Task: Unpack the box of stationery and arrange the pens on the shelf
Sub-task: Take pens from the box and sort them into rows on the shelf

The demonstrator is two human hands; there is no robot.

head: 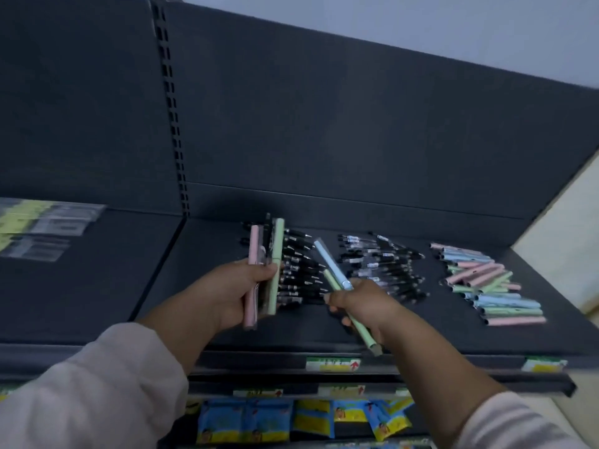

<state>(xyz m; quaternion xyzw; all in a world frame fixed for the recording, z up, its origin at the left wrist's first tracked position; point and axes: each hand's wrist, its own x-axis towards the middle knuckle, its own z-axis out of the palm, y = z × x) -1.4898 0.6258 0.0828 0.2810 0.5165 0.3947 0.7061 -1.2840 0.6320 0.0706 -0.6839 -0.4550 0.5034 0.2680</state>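
My left hand (238, 288) grips a small bundle of pastel pens, a pink one (252, 254) and a green one (278, 251) among them, upright over the dark shelf (97, 286). My right hand (363, 306) holds a blue pen (329, 260) and a green pen (359, 325), crossed, just right of the left hand. Below and behind the hands lie two rows of black pens (301, 273) and clear-barrelled pens (379, 264). A pile of pastel pens (486, 283) lies at the shelf's right end. No box is in view.
Clear packets with yellow inserts (35, 228) lie on the neighbouring shelf at left. A slotted upright (171, 108) divides the back panels. Price labels (332, 364) sit on the front rail. Blue and yellow packets (291, 419) fill the shelf below.
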